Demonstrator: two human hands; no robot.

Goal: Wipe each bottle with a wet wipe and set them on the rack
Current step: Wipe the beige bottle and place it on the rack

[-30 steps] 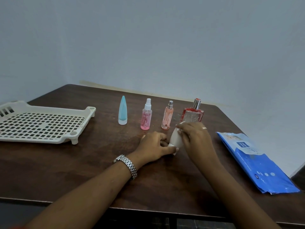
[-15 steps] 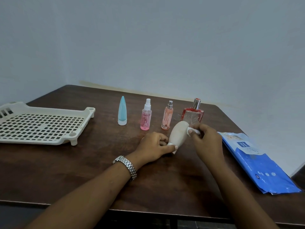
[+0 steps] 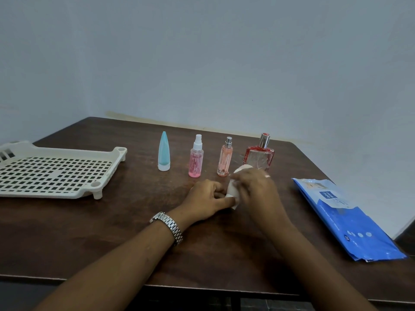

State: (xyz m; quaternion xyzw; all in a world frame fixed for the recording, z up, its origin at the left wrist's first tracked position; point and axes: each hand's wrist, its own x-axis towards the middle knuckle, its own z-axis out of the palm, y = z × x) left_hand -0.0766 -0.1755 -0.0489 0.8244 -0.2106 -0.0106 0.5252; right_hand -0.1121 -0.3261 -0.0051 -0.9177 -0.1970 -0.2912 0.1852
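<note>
The left hand [image 3: 208, 198] curls its thumb and fingers round the lower, capped end of a cream bottle [image 3: 232, 190], which tilts just above the surface [image 3: 89, 232]. The right hand [image 3: 254, 187] is wrapped over the bottle's upper part; this spot is blurred. A watch [image 3: 168, 226] sits on the left wrist and a ring [image 3: 266, 176] on the right hand.

Just beyond the hands, four upright items stand in a row: a perfume bottle [image 3: 259, 156] almost touching the right hand, a peach spray bottle [image 3: 225, 158], a pink spray bottle [image 3: 196, 158] and a teal tube [image 3: 164, 151]. Well left of the left hand lies the rack [image 3: 56, 171], with bare surface between. To the right of the right hand, a blue pack of wipes [image 3: 350, 221] lies along the surface's right edge. Open surface stretches from the hands to the near edge.
</note>
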